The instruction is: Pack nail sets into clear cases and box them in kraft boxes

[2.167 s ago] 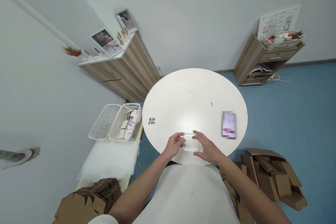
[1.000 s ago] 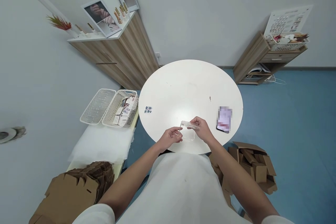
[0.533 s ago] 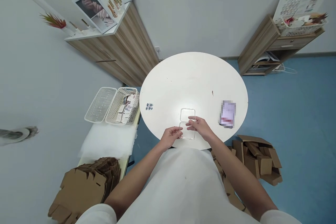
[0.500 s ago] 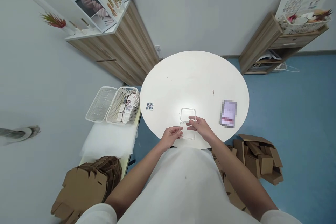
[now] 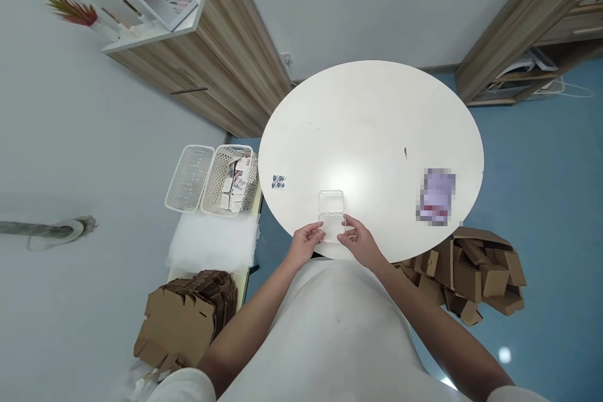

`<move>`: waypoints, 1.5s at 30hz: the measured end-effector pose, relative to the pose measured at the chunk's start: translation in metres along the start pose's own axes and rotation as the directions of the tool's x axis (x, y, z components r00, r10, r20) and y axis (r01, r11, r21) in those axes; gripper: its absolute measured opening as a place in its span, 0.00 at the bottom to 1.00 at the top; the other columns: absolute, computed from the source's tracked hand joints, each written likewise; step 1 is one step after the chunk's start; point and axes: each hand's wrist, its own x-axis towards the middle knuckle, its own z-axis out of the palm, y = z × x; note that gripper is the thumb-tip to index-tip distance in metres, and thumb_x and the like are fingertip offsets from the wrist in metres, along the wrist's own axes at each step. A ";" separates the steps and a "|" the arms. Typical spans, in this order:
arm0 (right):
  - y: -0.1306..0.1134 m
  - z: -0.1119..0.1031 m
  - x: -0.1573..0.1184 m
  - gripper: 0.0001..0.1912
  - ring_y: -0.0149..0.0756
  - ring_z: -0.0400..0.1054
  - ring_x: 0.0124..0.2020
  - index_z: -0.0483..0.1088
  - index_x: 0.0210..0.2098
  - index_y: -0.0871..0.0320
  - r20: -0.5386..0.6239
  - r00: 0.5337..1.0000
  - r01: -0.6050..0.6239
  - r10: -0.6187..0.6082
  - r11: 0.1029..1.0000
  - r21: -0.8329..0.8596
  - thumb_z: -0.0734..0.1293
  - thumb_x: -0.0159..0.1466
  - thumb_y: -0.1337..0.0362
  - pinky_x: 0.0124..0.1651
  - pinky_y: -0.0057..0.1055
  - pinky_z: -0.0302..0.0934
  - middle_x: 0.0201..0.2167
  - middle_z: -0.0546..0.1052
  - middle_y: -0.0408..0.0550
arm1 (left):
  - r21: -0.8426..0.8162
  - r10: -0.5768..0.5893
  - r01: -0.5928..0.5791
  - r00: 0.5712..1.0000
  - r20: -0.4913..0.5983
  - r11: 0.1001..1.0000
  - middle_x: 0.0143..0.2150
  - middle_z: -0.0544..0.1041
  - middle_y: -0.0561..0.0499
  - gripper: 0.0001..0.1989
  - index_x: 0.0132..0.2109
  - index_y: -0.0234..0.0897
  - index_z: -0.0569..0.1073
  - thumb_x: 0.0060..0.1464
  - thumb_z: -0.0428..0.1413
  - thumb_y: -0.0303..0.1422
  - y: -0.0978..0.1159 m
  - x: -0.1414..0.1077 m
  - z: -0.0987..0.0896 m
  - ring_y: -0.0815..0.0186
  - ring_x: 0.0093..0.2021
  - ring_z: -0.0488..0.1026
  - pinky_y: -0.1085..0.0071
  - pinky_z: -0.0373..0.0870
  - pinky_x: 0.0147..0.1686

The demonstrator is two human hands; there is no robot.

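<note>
A clear plastic box (image 5: 332,226) lies at the near edge of the white oval table (image 5: 372,113), its hinged lid folded back away from me. My left hand (image 5: 307,242) grips the box's left side between thumb and fingers. On the opposite side my right hand (image 5: 360,241) pinches the right wall the same way. Nothing shows inside the box. A small sheet with dark blue oval pieces (image 5: 278,182) lies on the table to the left.
A blurred-out purple item (image 5: 437,196) lies on the table's right. White plastic baskets (image 5: 188,179) stand at left, one holding printed cards (image 5: 237,182). Flattened cardboard (image 5: 181,323) is stacked below them. Cardboard boxes (image 5: 475,270) sit on the floor at right.
My right hand has moved from the hinge area to the right side of the box. The head view has shifted; the box stays unfolded.
</note>
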 end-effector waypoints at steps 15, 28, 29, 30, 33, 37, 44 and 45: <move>-0.008 0.067 0.049 0.35 0.34 0.64 0.36 0.52 0.57 0.50 -0.143 0.987 -0.104 0.066 0.956 -0.276 0.64 0.52 0.54 0.41 0.36 0.65 0.40 0.63 0.47 | 0.154 0.121 -0.129 0.991 0.060 0.980 0.34 0.71 0.52 0.23 0.55 0.39 0.62 0.52 0.50 0.40 -0.008 0.046 -0.065 0.69 0.33 0.69 0.71 0.66 0.36; 0.008 0.050 0.052 0.35 0.39 0.60 0.42 0.49 0.58 0.51 -0.488 0.871 -0.202 0.056 0.947 -0.251 0.63 0.53 0.54 0.44 0.38 0.62 0.41 0.61 0.49 | 0.368 0.204 -0.334 0.914 0.349 0.868 0.36 0.64 0.51 0.25 0.58 0.43 0.58 0.52 0.49 0.31 -0.008 0.096 -0.026 0.70 0.31 0.64 0.70 0.68 0.35; 0.011 0.045 0.053 0.35 0.39 0.60 0.43 0.49 0.58 0.52 -0.488 0.871 -0.213 0.064 0.943 -0.256 0.63 0.53 0.54 0.44 0.39 0.62 0.41 0.60 0.49 | 0.382 0.196 -0.337 0.911 0.363 0.861 0.36 0.63 0.51 0.25 0.58 0.43 0.57 0.52 0.49 0.30 -0.008 0.097 -0.020 0.70 0.31 0.64 0.69 0.67 0.36; 0.014 0.039 0.053 0.36 0.39 0.60 0.43 0.48 0.59 0.52 -0.484 0.872 -0.223 0.072 0.939 -0.262 0.63 0.53 0.54 0.45 0.39 0.61 0.41 0.60 0.49 | 0.394 0.186 -0.337 0.909 0.374 0.855 0.37 0.63 0.51 0.26 0.59 0.43 0.56 0.52 0.49 0.30 -0.010 0.097 -0.015 0.70 0.32 0.63 0.69 0.67 0.36; 0.021 0.023 0.054 0.38 0.39 0.60 0.43 0.46 0.60 0.54 -0.460 0.885 -0.232 0.078 0.929 -0.288 0.63 0.53 0.55 0.46 0.40 0.60 0.42 0.59 0.50 | 0.444 0.145 -0.317 0.914 0.379 0.838 0.38 0.62 0.50 0.28 0.60 0.43 0.53 0.52 0.50 0.30 -0.012 0.095 0.001 0.70 0.33 0.63 0.69 0.67 0.37; 0.028 0.004 0.054 0.38 0.40 0.59 0.43 0.44 0.60 0.54 -0.426 0.904 -0.166 0.024 0.939 -0.300 0.63 0.53 0.58 0.47 0.41 0.59 0.43 0.59 0.50 | 0.533 0.105 -0.296 0.927 0.359 0.793 0.41 0.61 0.49 0.34 0.62 0.44 0.47 0.50 0.52 0.30 -0.012 0.094 0.019 0.69 0.34 0.63 0.69 0.66 0.37; 0.038 -0.013 0.051 0.35 0.42 0.58 0.46 0.45 0.60 0.52 -0.316 0.947 -0.077 -0.049 0.924 -0.374 0.61 0.55 0.62 0.46 0.43 0.60 0.47 0.58 0.52 | 0.682 0.098 -0.317 0.936 0.339 0.659 0.45 0.60 0.46 0.38 0.63 0.42 0.39 0.50 0.51 0.30 -0.011 0.094 0.036 0.64 0.38 0.64 0.67 0.66 0.36; 0.039 -0.014 0.051 0.35 0.42 0.58 0.47 0.44 0.60 0.51 -0.306 0.950 -0.065 -0.062 0.919 -0.390 0.61 0.55 0.63 0.46 0.43 0.60 0.48 0.58 0.52 | 0.701 0.102 -0.317 0.938 0.331 0.638 0.45 0.59 0.45 0.38 0.63 0.42 0.38 0.50 0.50 0.30 -0.012 0.093 0.037 0.63 0.40 0.64 0.67 0.66 0.36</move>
